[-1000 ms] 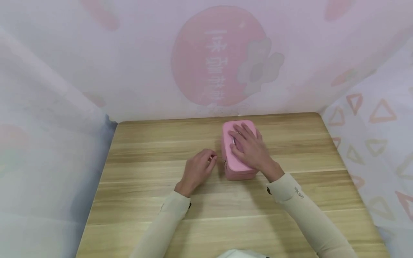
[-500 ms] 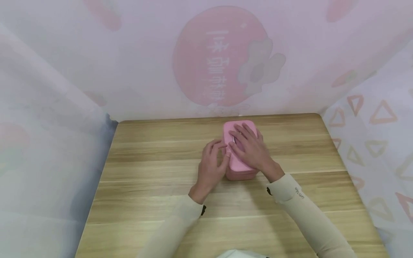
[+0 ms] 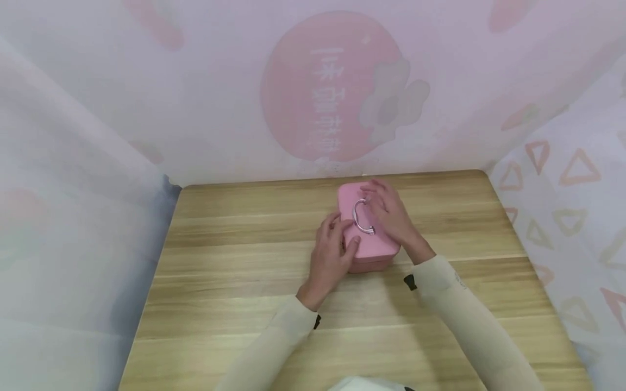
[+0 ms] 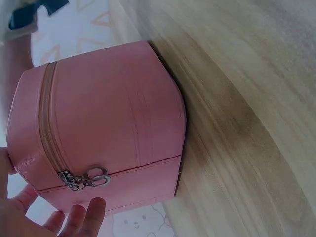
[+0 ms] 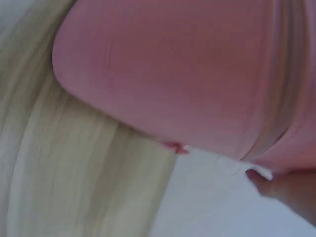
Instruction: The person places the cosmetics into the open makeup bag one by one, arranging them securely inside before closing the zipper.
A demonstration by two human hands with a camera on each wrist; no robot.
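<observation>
A pink zippered case (image 3: 374,247) with rounded corners stands on the wooden table. A silver curved handle (image 3: 356,218) lies on its lid. My left hand (image 3: 330,255) is at the case's left side, with the thumb on the lid's edge and loosely bent fingers along the side. In the left wrist view, those fingertips (image 4: 95,212) are close to the metal zipper pulls (image 4: 96,177), where the zipper (image 4: 45,111) looks closed. Over the right part of the lid is my right hand (image 3: 393,220), its fingers extended beside the handle; the right wrist view is blurred.
The wooden table (image 3: 235,233) ends at a pale printed cloth (image 3: 220,108) behind the case. Another cloth with triangle prints (image 3: 567,217) hangs along the right edge. Some white material (image 3: 364,384) shows at the bottom of the head view.
My left hand has moved right and forward from the table to the case's left side. My right hand has shifted right off the handle, which now shows.
</observation>
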